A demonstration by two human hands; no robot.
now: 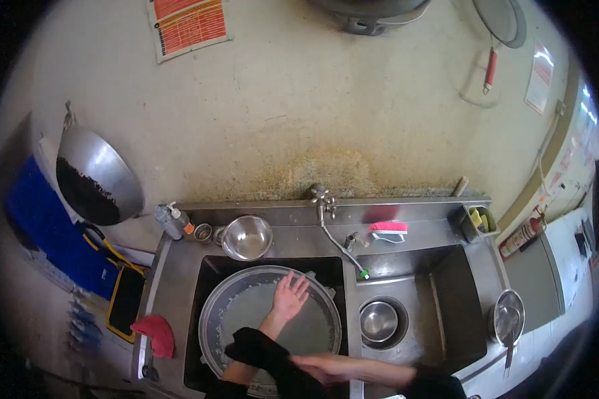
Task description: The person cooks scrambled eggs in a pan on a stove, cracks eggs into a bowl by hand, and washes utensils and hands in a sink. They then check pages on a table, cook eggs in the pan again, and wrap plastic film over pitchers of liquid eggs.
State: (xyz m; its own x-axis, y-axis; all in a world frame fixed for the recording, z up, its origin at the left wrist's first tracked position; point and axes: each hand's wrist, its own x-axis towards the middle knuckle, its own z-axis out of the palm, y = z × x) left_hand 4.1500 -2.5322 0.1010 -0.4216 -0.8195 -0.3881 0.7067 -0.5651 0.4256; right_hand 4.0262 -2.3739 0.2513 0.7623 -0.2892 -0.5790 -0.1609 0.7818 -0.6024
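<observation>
My left hand point(290, 297) is raised over a large round metal pot point(205, 332), palm up, fingers spread, holding nothing. The pot sits in the left sink basin and holds cloudy liquid with pale bits round its inner wall. A black sleeve point(263, 352) is bunched around my left forearm, with bare skin on both sides of it. From the right, my right hand point(316, 366) reaches across and grips the dark cloth; its fingertips are partly hidden and slightly blurred.
A steel bowl point(247, 238) and bottles point(172, 221) stand behind the left basin. The faucet point(321, 203) has a hose ending in green. A small bowl point(379, 322) lies in the right basin. A pink brush point(388, 228), red cloth point(156, 334) and strainer point(508, 318) rest around the sink.
</observation>
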